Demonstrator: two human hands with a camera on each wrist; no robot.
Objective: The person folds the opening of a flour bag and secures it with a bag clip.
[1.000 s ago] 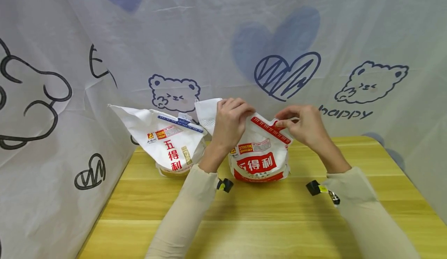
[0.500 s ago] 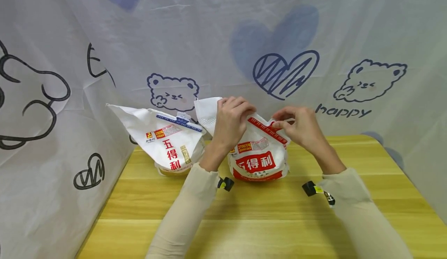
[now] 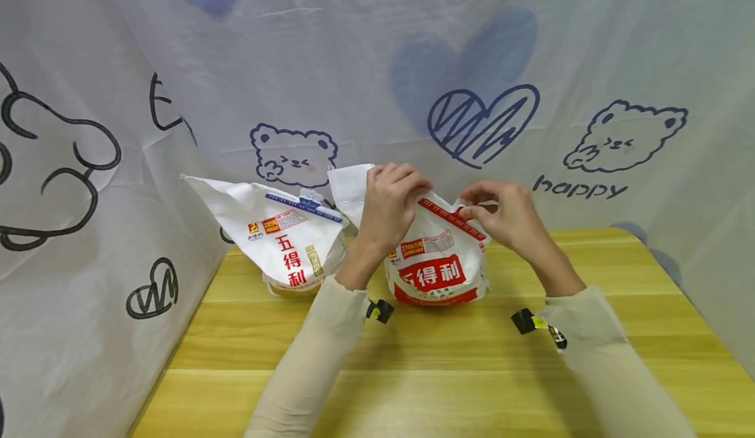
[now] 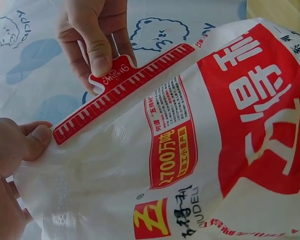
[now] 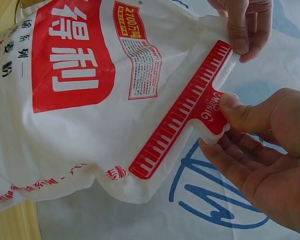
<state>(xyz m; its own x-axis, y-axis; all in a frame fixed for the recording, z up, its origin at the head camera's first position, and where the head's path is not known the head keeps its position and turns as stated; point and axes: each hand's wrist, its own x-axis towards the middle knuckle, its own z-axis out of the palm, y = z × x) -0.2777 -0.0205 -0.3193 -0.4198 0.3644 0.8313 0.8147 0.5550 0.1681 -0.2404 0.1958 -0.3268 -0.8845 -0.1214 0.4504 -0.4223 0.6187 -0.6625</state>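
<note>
A white flour bag with red print [image 3: 433, 274] stands on the table. Across its upper part lies a long red clip with a piano-key pattern [image 5: 180, 110]. My right hand [image 3: 510, 212] pinches the clip's tab between thumb and fingers, with the thumb on the lettered face in the right wrist view. Near the clip's other end, my left hand [image 3: 389, 205] grips the gathered top of the bag, its thumb [image 4: 39, 142] in front. The bag's white top flap [image 3: 349, 189] sticks out left of that hand. The clip's back side is hidden.
To the left, a second white flour bag [image 3: 289, 248] leans on the table, closed by a blue clip [image 3: 303, 206]. Behind the wooden table [image 3: 436, 379] hangs a pale printed curtain [image 3: 366, 64], close to both bags.
My right hand and the red clip have shifted slightly left and down since a second ago. Over the last half second almost nothing moves. Both grips stay the same.
</note>
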